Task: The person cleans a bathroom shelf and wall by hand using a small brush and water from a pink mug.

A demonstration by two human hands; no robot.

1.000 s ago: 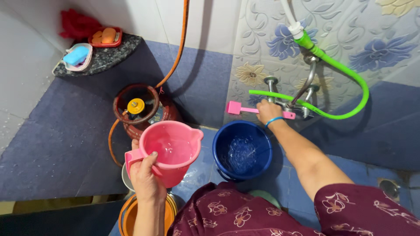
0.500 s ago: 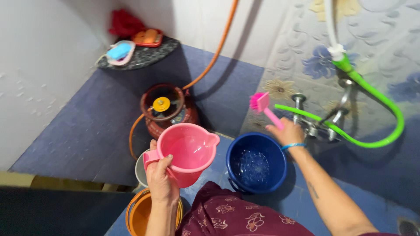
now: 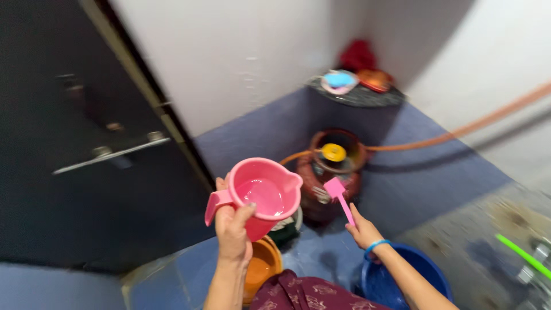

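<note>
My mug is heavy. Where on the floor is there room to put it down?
The bare blue floor right of the red gas cylinder, under the orange hose, looks open. It is crowded below the pink mug: an orange bucket and the blue bucket sit close. The corner shelf is full.

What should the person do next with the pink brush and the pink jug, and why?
Probably bring the pink brush across into the pink jug. The left hand holds the jug up with its open mouth tipped toward the camera, and the right hand holds the brush just beside it, head up. The two are close but not yet touching, so a short sideways move would start scrubbing.
</note>
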